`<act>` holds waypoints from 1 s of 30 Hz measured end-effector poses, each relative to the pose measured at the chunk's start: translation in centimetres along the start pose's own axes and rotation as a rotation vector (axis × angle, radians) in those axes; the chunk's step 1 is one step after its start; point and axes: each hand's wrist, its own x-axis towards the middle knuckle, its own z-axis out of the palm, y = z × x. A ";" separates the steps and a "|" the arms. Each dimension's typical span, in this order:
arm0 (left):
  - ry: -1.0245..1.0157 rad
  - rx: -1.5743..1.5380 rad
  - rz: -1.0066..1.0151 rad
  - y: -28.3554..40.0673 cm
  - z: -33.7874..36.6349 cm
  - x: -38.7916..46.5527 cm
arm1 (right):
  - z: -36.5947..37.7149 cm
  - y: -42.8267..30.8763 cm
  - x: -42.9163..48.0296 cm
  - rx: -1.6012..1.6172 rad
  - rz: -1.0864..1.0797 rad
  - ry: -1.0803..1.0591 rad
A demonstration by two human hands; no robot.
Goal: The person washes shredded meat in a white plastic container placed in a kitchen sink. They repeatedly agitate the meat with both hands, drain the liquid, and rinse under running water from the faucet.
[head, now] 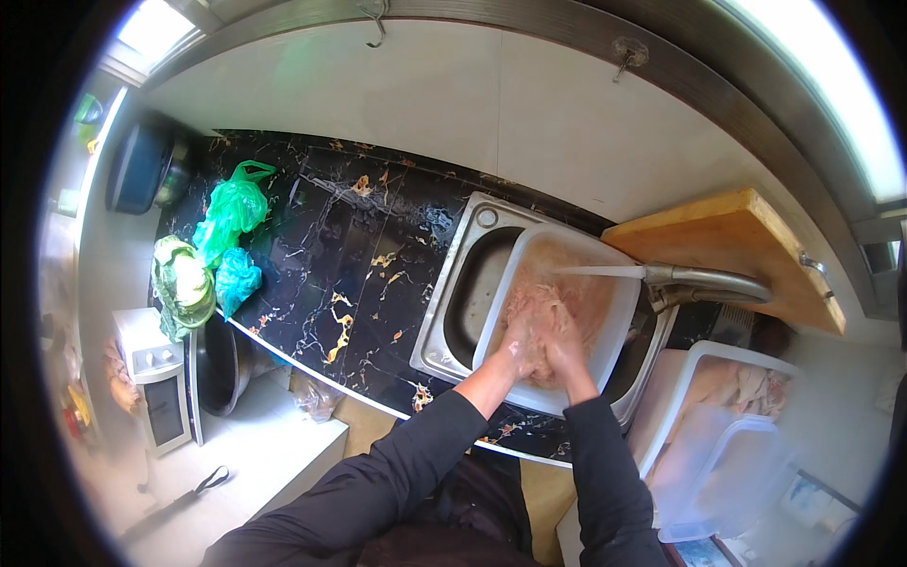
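A translucent plastic tub (pixel 498 312) of cloudy pinkish water rests across the stainless steel sink (pixel 453 283). My left hand (pixel 523 346) and my right hand (pixel 560 340) are close together in it, around pale, stringy pieces that look like raw meat (pixel 542 301). The fingers are partly hidden by the pieces and the water, so the grip of each hand is hard to make out. Water streams from the metal faucet (pixel 701 278) into the tub, just beyond my hands.
A wooden cutting board (pixel 744 248) leans behind the faucet. Right of the sink, another plastic tub (pixel 680 397) holds pale pieces, with a translucent lid (pixel 730 475) at its front. On the black marbled counter (pixel 340 262), at the left, lie a cauliflower (pixel 186 283), a green bag (pixel 234 209) and a blue bag (pixel 237 276).
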 end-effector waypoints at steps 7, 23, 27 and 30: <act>0.000 -0.062 0.354 -2.7 5.6 -3.5 | -0.7 -2.4 0.9 -0.725 -0.078 0.211; 0.308 0.287 0.308 -2.1 3.8 -2.0 | -1.3 2.0 1.4 -0.490 0.040 0.028; 0.089 0.265 0.325 -1.3 -0.1 -0.3 | 0.6 -2.1 -2.3 -0.563 -0.047 0.017; 0.030 0.225 0.369 -2.2 -2.0 2.1 | 1.5 -2.2 -5.7 -0.632 -0.129 -0.047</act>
